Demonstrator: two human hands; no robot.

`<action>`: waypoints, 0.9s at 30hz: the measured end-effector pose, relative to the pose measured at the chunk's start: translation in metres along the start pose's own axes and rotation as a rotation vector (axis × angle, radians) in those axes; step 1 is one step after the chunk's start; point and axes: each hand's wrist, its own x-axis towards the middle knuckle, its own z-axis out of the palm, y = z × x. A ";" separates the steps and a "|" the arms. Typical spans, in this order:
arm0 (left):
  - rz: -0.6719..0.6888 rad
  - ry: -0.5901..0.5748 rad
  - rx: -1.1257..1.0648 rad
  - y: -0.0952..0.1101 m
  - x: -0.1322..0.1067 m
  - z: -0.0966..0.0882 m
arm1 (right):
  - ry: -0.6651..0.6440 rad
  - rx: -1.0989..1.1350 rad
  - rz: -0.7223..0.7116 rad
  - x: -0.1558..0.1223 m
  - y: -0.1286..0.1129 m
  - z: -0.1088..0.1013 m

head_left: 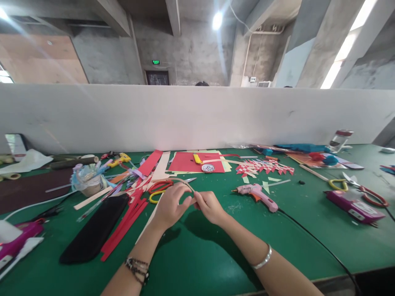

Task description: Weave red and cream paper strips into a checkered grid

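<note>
In front of me a narrow beige paper strip (189,186) bends in an arc between my two hands. My right hand (210,207) pinches one end between thumb and fingers. My left hand (172,205) is curled round the strip, its thumb and fingertips meeting it close to my right hand. Just beyond my left hand lie scissors with red and yellow handles (159,190), partly hidden by the fingers. Red paper strips (125,230) and beige strips spread to the left. Past my hands, red and pale yellow sheets (182,161) carry a yellow cutter (197,159) and a round patterned disc (207,168).
A pink glue gun (257,196) lies to the right, its black cord running to the table's front edge. Behind it sits red-and-white woven paper (265,167). A purple box (353,206) and scissors (370,195) are farther right. On the left is a black pouch (95,230).
</note>
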 end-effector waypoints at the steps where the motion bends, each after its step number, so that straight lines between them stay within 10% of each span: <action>1: 0.004 -0.083 -0.002 0.002 -0.001 0.000 | -0.012 -0.011 -0.027 -0.001 -0.001 0.000; 7: -0.160 -0.315 -0.012 0.006 -0.003 0.002 | 0.050 -0.027 -0.031 -0.001 -0.002 -0.001; 27: -0.217 -0.325 0.052 0.004 -0.005 0.004 | -0.050 -0.259 -0.066 -0.001 0.003 -0.001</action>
